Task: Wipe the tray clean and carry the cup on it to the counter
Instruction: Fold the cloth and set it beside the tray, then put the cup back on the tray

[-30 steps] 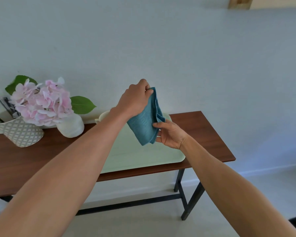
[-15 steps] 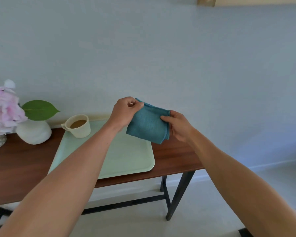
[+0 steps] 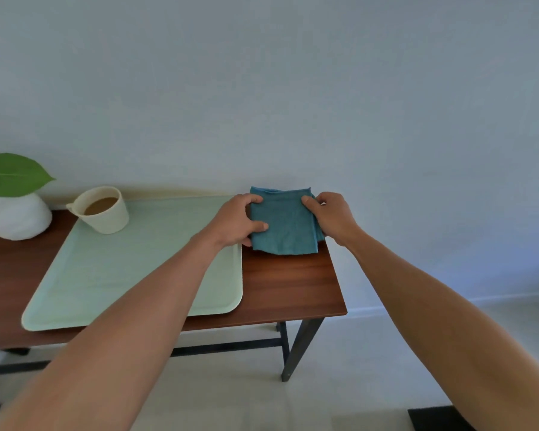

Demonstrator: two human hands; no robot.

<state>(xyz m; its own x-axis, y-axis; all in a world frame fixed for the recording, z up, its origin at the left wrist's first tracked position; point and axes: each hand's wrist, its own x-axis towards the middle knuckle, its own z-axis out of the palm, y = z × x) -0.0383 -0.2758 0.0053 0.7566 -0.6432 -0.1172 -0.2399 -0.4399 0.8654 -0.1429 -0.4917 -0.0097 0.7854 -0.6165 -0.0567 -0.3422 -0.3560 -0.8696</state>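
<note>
A pale green tray (image 3: 106,275) lies on the brown wooden table (image 3: 293,284). A cream cup (image 3: 103,209) with brown liquid stands at the tray's far left corner. A folded teal cloth (image 3: 282,225) rests on the table just right of the tray, near the wall. My left hand (image 3: 237,219) grips the cloth's left edge, and my right hand (image 3: 332,216) grips its right edge. My left forearm crosses over the tray's right side.
A white vase (image 3: 13,216) with a green leaf (image 3: 11,174) stands on the table left of the cup. The table's right edge (image 3: 336,275) is close to the cloth. The wall runs right behind the table. A dark mat corner (image 3: 436,419) lies on the floor.
Both hands have brought the folded cloth down from the air onto the table right of the tray. The view has shifted right, so the flowers have left the frame.
</note>
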